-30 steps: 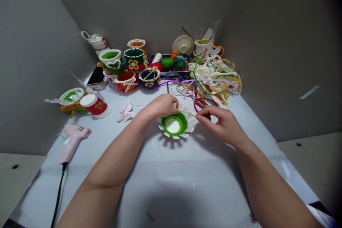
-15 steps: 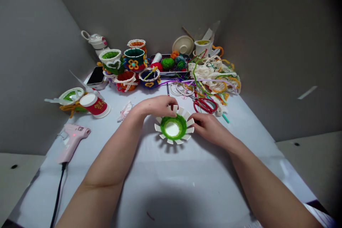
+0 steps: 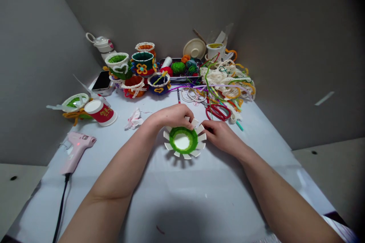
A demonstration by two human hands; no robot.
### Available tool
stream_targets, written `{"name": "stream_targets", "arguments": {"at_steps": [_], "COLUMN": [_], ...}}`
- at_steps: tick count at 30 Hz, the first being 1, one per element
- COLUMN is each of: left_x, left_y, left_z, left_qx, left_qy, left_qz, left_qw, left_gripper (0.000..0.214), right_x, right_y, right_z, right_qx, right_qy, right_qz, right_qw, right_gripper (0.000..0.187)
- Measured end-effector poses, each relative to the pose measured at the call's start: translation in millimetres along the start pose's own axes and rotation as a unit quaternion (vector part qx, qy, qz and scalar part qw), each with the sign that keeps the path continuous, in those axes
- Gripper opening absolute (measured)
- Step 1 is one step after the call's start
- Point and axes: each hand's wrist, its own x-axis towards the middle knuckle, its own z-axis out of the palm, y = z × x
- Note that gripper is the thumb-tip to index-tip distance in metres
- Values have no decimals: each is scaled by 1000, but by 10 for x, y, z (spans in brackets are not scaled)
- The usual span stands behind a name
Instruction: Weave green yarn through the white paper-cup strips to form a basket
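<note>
A paper cup stands in front of me, its wall cut into white strips that splay outward. Green yarn is woven round its inside, lighter near the white bottom. My left hand reaches over the far rim, its fingers pinching a strip there. At the right side of the rim, my right hand is closed, its fingertips against the strips; whatever is between them is hidden.
On the left lie a pink glue gun, a red and white paper cup and a crumpled tissue. Red-handled scissors rest beyond my right hand. Decorated yarn baskets, a tray of yarn balls and tangled lace line the back.
The cup has turned slightly and tilted a little more toward me. My left hand has shifted slightly right along the far rim; my right hand has stayed nearly in place.
</note>
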Motion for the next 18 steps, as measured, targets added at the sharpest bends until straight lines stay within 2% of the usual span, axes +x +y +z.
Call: {"name": "stream_targets", "arguments": {"at_steps": [3,8,11,15,18], "left_x": [-2,-7,1,12,15], "left_y": [26,21,22,43,48], "left_z": [-19,-38,-20,10,16], "left_qx": [13,26,27,31,32], "left_qy": [43,106,105,100,97], "left_qz": [-38,-97,-97,-89,-82], "left_qw": [998,989,989,991,991], "left_gripper": [23,23,23,22,21], "right_x": [-13,-69,-96,-108,-116], "right_y": [19,-25,-93,-162,-178], "right_z": [-76,-285,-345,-303,-268], "right_qx": [12,52,83,119,125], "right_qy": [12,71,105,141,140], "right_qz": [9,27,24,14,-7], "right_qw": [1000,996,991,983,982], "right_gripper": [21,21,20,18,16]}}
